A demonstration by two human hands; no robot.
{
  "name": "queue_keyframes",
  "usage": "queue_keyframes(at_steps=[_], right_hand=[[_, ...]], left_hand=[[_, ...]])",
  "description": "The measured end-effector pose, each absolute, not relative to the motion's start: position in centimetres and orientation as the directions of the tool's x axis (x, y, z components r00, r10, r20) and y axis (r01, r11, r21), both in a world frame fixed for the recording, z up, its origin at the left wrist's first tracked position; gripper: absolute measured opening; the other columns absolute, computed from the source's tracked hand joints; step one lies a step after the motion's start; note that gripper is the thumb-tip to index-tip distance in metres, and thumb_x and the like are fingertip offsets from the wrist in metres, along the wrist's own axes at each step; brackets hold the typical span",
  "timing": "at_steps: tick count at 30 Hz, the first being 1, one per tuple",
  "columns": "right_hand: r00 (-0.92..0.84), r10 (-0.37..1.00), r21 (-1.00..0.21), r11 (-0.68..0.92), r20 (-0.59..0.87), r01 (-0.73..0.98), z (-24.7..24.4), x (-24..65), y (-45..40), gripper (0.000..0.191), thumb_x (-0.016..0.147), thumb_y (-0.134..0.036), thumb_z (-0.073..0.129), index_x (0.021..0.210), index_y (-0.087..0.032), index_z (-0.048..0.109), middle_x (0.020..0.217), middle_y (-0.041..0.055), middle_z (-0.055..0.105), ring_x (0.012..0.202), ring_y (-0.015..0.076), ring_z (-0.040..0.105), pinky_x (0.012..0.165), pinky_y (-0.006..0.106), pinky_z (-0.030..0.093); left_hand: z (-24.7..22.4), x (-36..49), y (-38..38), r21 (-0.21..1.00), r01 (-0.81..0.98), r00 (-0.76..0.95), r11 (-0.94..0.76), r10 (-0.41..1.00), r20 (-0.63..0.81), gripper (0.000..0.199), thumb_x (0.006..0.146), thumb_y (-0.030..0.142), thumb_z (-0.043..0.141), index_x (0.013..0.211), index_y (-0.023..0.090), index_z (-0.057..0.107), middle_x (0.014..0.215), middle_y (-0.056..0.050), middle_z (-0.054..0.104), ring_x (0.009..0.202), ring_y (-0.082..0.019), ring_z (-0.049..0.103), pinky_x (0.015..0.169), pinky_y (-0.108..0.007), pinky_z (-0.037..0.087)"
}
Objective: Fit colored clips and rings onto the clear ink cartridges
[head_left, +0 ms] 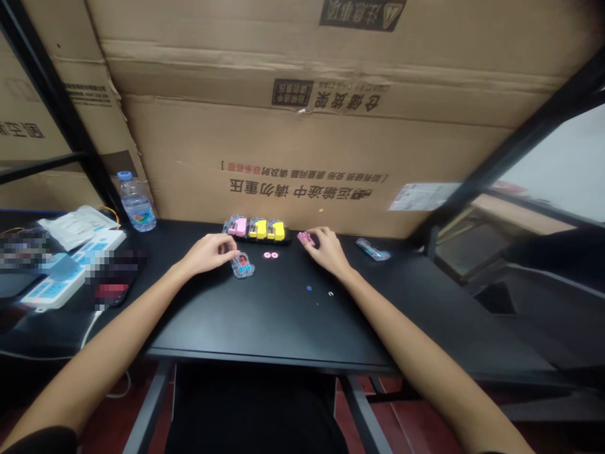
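My left hand [208, 253] has its thumb and fingers pinched on the edge of a small clear plastic casing [242, 268] with red and blue parts inside. The casing is low at the tabletop. To the right, my right hand [329, 250] grips a small pink plastic piece [305, 238] between thumb and fingers. Between and behind the hands stands a row of clear casings, one with a pink block [239, 226] and two with yellow blocks [258, 229]. Two pink rings [271, 255] lie in front of the row. A small blue disc [309, 288] and a white ring [331, 294] are nearer me.
Another clear plastic part [373, 250] lies right of my right hand. At left are a water bottle [137, 203], a white power strip [78, 268], a phone [116, 280] and a white packet [78, 226]. Cardboard [302, 145] stands behind the black table [265, 321].
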State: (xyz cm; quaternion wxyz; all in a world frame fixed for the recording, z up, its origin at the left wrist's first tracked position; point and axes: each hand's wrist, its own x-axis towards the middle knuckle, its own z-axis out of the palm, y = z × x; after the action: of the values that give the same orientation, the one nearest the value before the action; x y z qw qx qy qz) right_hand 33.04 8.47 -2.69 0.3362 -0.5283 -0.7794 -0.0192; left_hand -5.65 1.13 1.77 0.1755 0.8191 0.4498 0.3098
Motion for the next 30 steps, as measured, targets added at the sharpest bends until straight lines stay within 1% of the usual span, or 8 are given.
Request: queue_keyframes(at_steps=[2, 5, 8, 12, 17, 21, 26, 30], right_hand=[[-0.212, 0.849, -0.321, 0.397, 0.484, 0.86, -3.1, 33.3, 8.8, 0.03, 0.095, -0.043, 0.063, 0.114, -0.021, 0.074, 0.121, 0.0177, 0.072, 0.113, 0.0366, 0.068, 0.096, 0.048, 0.054], [-0.187, 0.888, -0.371, 0.357, 0.42, 0.858, -2.8, 33.4, 8.8, 0.023, 0.094, -0.042, 0.065, 0.1, -0.021, 0.072, 0.105, 0.0152, 0.077, 0.095, 0.0318, 0.072, 0.083, 0.041, 0.054], [-0.084, 0.87, -0.502, 0.357, 0.487, 0.788, -1.8, 33.2, 8.5, 0.023, 0.092, -0.044, 0.066, 0.09, -0.021, 0.067, 0.097, 0.0131, 0.079, 0.084, 0.0279, 0.071, 0.077, 0.038, 0.052], [0.056, 0.832, -0.71, 0.435, 0.552, 0.554, -0.4, 31.3, 7.2, 0.032, 0.089, -0.053, 0.071, 0.092, -0.021, 0.066, 0.096, 0.0107, 0.078, 0.086, 0.0255, 0.07, 0.082, 0.038, 0.054], [-0.098, 0.919, -0.893, 0.394, 0.382, 0.218, 0.1, 26.6, 3.9, 0.038, 0.082, -0.056, 0.08, 0.091, -0.023, 0.064, 0.096, 0.0075, 0.076, 0.084, 0.0229, 0.069, 0.081, 0.038, 0.056], [-0.241, 0.933, -0.96, 0.278, 0.266, 0.016, 0.0, 23.6, 1.5, 0.039, 0.079, -0.055, 0.085, 0.09, -0.023, 0.064, 0.095, 0.0055, 0.077, 0.088, 0.0236, 0.071, 0.084, 0.039, 0.058], [-0.265, 0.953, -0.986, 0.116, 0.144, -0.118, -0.4, 22.3, 0.5, 0.04, 0.074, -0.049, 0.091, 0.088, -0.022, 0.066, 0.084, -0.0002, 0.073, 0.08, 0.0189, 0.069, 0.083, 0.036, 0.057], [-0.363, 0.929, -0.99, 0.02, 0.07, -0.139, -0.8, 22.0, 0.4, 0.04, 0.075, -0.049, 0.091, 0.09, -0.022, 0.065, 0.081, -0.001, 0.072, 0.077, 0.0177, 0.069, 0.08, 0.035, 0.058]], left_hand=[[1.6, -5.4, 0.9, 0.536, 0.647, 0.419, -0.542, 0.84, 0.344, 0.022, 0.092, 0.046, 0.073, 0.092, 0.024, 0.078, 0.087, -0.002, 0.074, 0.068, -0.016, 0.059, 0.066, -0.028, 0.041], [1.2, -4.8, 0.6, 0.496, 0.657, 0.476, -0.567, 0.823, 0.31, 0.03, 0.089, 0.054, 0.077, 0.102, 0.027, 0.078, 0.09, -0.002, 0.072, 0.073, -0.017, 0.059, 0.067, -0.027, 0.04], [0.8, -4.6, 0.7, 0.531, 0.63, 0.514, -0.566, 0.817, 0.261, 0.035, 0.088, 0.057, 0.079, 0.109, 0.03, 0.079, 0.097, -0.003, 0.069, 0.078, -0.018, 0.061, 0.07, -0.028, 0.044], [0.6, -5.3, 1.2, 0.579, 0.588, 0.524, -0.565, 0.811, 0.259, 0.034, 0.089, 0.056, 0.079, 0.11, 0.029, 0.079, 0.107, -0.005, 0.07, 0.083, -0.019, 0.063, 0.077, -0.03, 0.049], [1.2, -4.5, 0.2, 0.513, 0.6, 0.509, -0.614, 0.788, 0.348, 0.036, 0.097, 0.054, 0.07, 0.121, 0.028, 0.073, 0.12, -0.006, 0.072, 0.103, -0.024, 0.069, 0.093, -0.037, 0.053], [1.1, -2.4, -1.1, 0.514, 0.565, 0.469, -0.645, 0.764, 0.443, 0.061, 0.09, 0.057, 0.079, 0.141, 0.028, 0.06, 0.137, -0.009, 0.067, 0.118, -0.029, 0.068, 0.107, -0.045, 0.054], [0.4, -0.4, -1.7, 0.574, 0.509, 0.454, -0.642, 0.767, 0.455, 0.085, 0.082, 0.056, 0.088, 0.152, 0.031, 0.047, 0.148, -0.01, 0.06, 0.109, -0.026, 0.071, 0.101, -0.047, 0.059], [0.2, 0.0, -1.8, 0.557, 0.529, 0.431, -0.641, 0.768, 0.475, 0.083, 0.084, 0.053, 0.086, 0.153, 0.032, 0.046, 0.152, -0.01, 0.058, 0.119, -0.03, 0.07, 0.104, -0.049, 0.059]])
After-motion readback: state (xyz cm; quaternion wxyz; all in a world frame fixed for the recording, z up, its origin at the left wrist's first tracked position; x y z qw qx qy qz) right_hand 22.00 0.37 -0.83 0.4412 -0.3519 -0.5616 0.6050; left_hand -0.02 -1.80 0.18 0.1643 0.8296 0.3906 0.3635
